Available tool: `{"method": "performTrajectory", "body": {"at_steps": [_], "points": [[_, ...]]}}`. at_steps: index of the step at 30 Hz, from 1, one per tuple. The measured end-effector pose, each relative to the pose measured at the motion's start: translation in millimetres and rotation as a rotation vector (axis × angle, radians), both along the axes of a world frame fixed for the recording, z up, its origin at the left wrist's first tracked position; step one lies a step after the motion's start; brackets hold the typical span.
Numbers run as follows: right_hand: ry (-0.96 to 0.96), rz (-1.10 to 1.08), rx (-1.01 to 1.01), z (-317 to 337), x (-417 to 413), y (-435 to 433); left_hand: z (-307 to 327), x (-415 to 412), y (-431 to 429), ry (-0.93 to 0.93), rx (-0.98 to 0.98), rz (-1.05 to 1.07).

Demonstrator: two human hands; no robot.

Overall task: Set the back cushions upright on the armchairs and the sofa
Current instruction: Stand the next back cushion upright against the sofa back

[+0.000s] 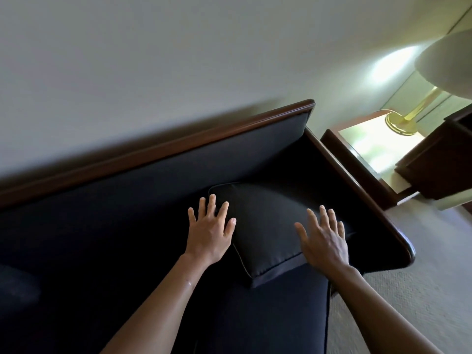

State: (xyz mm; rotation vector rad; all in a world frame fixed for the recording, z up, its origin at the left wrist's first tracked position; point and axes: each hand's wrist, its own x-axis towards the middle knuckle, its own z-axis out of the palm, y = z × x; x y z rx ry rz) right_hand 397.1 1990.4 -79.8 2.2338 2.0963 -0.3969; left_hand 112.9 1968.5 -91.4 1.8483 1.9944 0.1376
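1. Forearms come in from the bottom edge, both stretched toward the cushion (268, 226), so I read this as a reach, not a carry.
2. My left hand (210, 229) is spread flat, fingers apart and grasping nothing; it sits at the cushion's left edge, and I cannot tell whether the palm presses the fabric or hovers just above it.
3. My right hand (325, 237) is likewise spread and empty, lying over the cushion's right side, near the sofa's arm (367, 198).
4. The two hands bracket the cushion from both sides, which I judge is the setup for gripping its edges and tipping it up.
5. The cushion lies on the sofa (127, 213) seat at the right end, tilted, its far edge toward the backrest (229, 154) but not standing against it, so it is not yet upright.
6. Another dark rounded shape shows at the far left of the seat; too dim to name.
7. Beyond the arm stands a side table (378, 146) with a lit lamp (401, 122), close enough that I would lift the cushion without swinging it wide.
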Motion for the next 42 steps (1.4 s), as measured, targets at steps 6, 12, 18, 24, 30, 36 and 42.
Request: {"method": "performTrajectory", "body": {"at_steps": [6,12,18,24,30,36,42], "points": [[0.008,-0.033,-0.131,-53,37,74,-63,30,47,-0.369,-0.204,0.366],[-0.020,-0.032,-0.260,-128,77,146,-112,55,74,-0.494,-0.356,0.745],[-0.060,0.005,-0.303,-185,113,206,-143,79,97,-0.453,-0.327,0.996],[-0.024,-0.019,-0.272,-223,127,242,-170,84,100,-0.298,-0.265,1.069],[0.019,-0.200,-0.231,-247,120,261,-181,84,97,-0.415,-0.206,1.238],[0.023,-0.303,-0.202,-241,120,268,-183,72,94,-0.695,-0.121,1.382],[0.117,-0.305,0.008,-192,120,238,-155,70,63,-0.833,0.065,1.337]]}}
